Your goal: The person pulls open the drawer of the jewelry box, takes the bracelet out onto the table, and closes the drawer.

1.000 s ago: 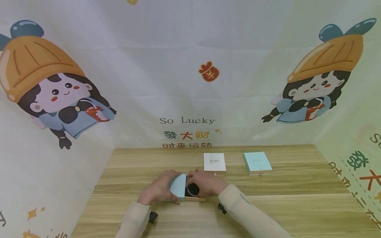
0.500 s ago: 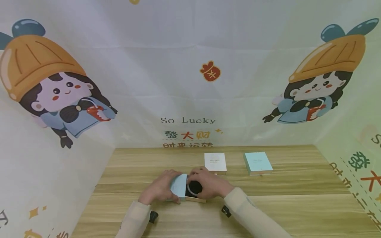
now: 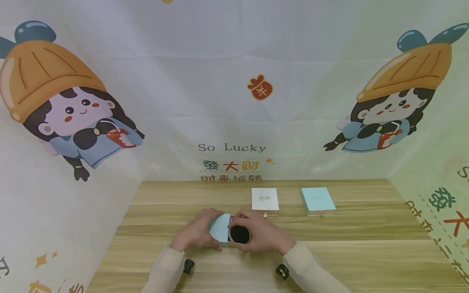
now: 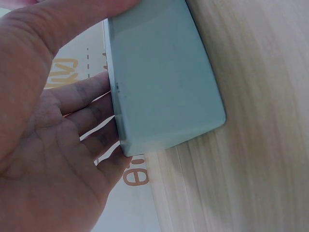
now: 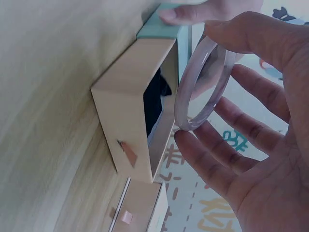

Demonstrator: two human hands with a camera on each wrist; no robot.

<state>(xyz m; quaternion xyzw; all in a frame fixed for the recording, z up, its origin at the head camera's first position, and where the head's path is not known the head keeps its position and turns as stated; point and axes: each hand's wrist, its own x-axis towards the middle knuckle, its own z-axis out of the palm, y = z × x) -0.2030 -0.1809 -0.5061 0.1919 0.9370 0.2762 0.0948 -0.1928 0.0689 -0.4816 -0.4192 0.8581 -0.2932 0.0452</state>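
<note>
My right hand [image 3: 263,232] pinches a pale, translucent bangle [image 5: 186,94] by its edge, thumb on one side and fingertips on the other. The bangle stands just over the open drawer [image 5: 119,113] of a small gift box; inside the drawer lies a black lining [image 5: 153,102]. A light blue sleeve [image 4: 161,82] covers the drawer's left part. My left hand [image 3: 196,231] grips this sleeve, thumb along the near edge and fingers along the far one. An orange-brown pull tab [image 5: 128,153] sticks out from the drawer's front.
Farther back on the wooden table [image 3: 359,228] sit a white gift box [image 3: 264,198] and, to its right, a light blue gift box [image 3: 318,199]. A printed cloth backdrop [image 3: 234,101] rises behind the table and along both sides.
My right hand has drawn the bangle up out of the drawer, moving slightly right and nearer to me. My left hand keeps its hold on the sleeve.
</note>
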